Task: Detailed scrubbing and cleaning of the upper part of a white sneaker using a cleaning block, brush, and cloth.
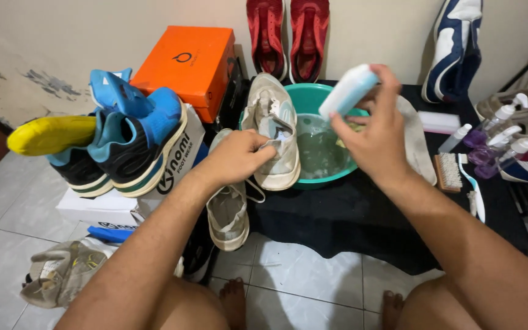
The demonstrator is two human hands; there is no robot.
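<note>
On a tiled floor, a black cloth point(337, 214) carries our green basin point(328, 177). Our left hand point(236, 156) pinches the beige shoe point(273, 122) over it; our right hand point(371, 128) closes around a tilted pale bottle point(348, 91). Washing seems just beginning; the brush point(449, 172) lies unused.
</note>
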